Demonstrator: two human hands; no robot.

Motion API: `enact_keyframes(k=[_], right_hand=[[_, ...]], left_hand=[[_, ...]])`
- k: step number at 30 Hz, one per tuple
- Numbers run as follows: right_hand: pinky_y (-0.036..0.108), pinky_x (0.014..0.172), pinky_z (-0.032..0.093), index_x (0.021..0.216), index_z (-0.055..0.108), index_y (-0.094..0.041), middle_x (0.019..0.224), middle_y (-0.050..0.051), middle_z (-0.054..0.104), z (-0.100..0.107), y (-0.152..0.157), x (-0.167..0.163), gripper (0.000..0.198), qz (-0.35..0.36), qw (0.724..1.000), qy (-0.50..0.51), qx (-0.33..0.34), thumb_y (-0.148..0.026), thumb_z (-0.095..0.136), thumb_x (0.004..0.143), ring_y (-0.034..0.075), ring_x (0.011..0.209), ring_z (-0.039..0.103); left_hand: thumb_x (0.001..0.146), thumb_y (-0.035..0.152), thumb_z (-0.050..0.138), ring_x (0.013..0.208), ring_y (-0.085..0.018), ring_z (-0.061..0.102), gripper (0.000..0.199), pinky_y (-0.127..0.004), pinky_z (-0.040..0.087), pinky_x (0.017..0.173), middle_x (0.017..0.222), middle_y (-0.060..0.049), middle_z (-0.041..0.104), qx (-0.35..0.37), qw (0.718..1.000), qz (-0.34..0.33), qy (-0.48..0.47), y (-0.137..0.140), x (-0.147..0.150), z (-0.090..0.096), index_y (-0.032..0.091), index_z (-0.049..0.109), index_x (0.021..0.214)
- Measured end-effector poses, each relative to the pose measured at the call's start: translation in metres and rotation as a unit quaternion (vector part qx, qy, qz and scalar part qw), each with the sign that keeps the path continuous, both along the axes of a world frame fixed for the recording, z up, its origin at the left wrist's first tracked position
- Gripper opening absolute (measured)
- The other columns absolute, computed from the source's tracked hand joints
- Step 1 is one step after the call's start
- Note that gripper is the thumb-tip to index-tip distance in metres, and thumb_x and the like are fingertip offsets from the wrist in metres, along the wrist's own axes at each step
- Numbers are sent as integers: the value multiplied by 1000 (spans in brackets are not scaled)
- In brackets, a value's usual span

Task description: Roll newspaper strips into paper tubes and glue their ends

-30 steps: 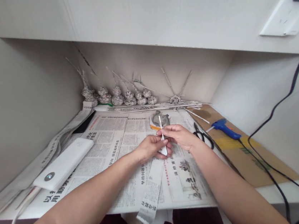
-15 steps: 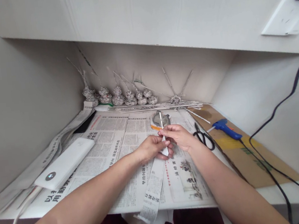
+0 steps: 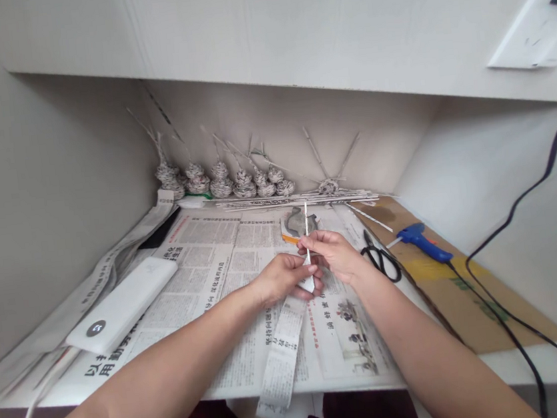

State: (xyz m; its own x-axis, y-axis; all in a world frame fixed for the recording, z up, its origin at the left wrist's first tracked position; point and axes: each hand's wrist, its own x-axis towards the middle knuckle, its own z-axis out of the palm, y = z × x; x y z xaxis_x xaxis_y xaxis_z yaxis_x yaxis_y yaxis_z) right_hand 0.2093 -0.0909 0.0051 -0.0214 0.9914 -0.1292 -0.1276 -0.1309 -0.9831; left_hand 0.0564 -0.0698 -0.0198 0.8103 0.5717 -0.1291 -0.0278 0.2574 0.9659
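Observation:
My left hand (image 3: 289, 276) is closed on a strip of newspaper (image 3: 282, 364), whose long loose tail hangs down over the table's front edge. The upper end of the strip is wound into a thin paper tube (image 3: 306, 218) that points away from me. My right hand (image 3: 331, 251) pinches this tube just above the left hand, with the fingertips of both hands close together. Behind the tube lies a grey curved object (image 3: 299, 222) on an orange-edged piece, partly hidden by my fingers.
Several gourd-shaped woven paper pieces (image 3: 221, 182) line the back wall, behind a pile of paper sticks (image 3: 297, 199). Black scissors (image 3: 382, 259) and a blue glue gun (image 3: 423, 241) with a black cord lie right, near cardboard (image 3: 491, 305). A white power bank (image 3: 123, 304) lies left on newspaper.
The thin tube has shifted slightly right and shows more length above my fingers. The strip's loose tail has swung and drawn a little. Both hands keep nearly the same place.

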Motion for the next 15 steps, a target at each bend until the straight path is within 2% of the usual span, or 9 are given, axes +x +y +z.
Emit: enact_keyframes(k=[3,5,7,9,15], right_hand=[[23,32,44,89,62,-17,83,3,68,2,0,3,31,40,999,3,0,-45,67,75,8,39,52],[24,35,48,99,62,-19,90,4,68,4,-1,6,33,69,998,-1,-5,-43,67,76,9,42,55],[25,36,49,100,63,-18,86,4,68,5,-2,8,33,88,996,-12,-8,-41,67,76,9,43,55],[24,34,47,95,65,-15,74,3,66,5,-2,8,32,94,995,-23,-12,-40,68,75,10,41,54],[20,28,38,76,61,-16,57,-2,58,0,0,1,30,5,1000,-14,-18,-38,77,65,9,35,48]], left_hand=[[73,49,67,75,-19,66,43,-31,53,66,78,-10,67,-6,1000,6,2,1,0,0,9,65,89],[73,49,67,74,-18,66,44,-31,53,67,79,-11,67,-10,1000,18,9,1,0,1,8,65,87],[73,49,67,74,-18,66,43,-31,53,67,79,-11,66,-6,1000,18,9,1,0,2,8,64,86],[74,48,67,74,-18,65,42,-31,53,66,77,-10,66,0,1000,7,6,0,0,1,8,64,87],[74,46,67,73,-17,64,40,-29,52,64,76,-9,65,5,1000,-6,7,-1,1,-1,8,64,87]])
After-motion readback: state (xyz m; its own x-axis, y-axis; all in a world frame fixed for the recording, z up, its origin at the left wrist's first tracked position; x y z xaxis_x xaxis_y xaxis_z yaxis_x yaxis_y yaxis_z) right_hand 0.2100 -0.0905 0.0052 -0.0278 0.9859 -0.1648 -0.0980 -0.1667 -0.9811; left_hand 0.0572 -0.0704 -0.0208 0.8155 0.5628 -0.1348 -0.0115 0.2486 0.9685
